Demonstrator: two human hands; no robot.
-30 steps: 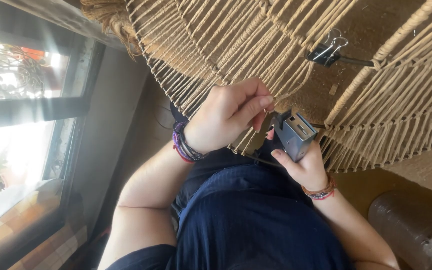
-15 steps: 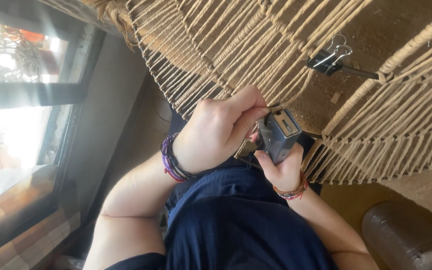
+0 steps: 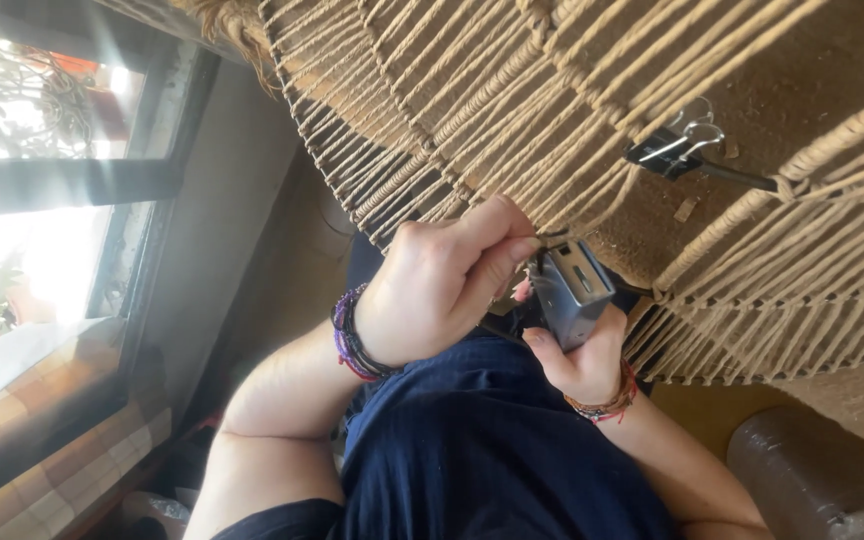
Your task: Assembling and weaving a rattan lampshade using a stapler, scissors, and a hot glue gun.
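no packages, labels, signs or screens in view

Person is wearing dark navy top/skirt w/ faint pinstripes, arms bare. Left hand (image 3: 442,290) is wearing purple + dark bead bracelets at wrist; right hand (image 3: 580,362) is wearing red/brown woven bands.

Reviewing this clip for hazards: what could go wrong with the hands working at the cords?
1. The left hand pinches cord right at the head of the grey metal lighter-like tool held by the right hand; its fingertips could get nicked or burned.
2. The woven jute cords are tightly packed, so neighbouring strands could be damaged.
3. The black binder clip may slip, loosening the weave.
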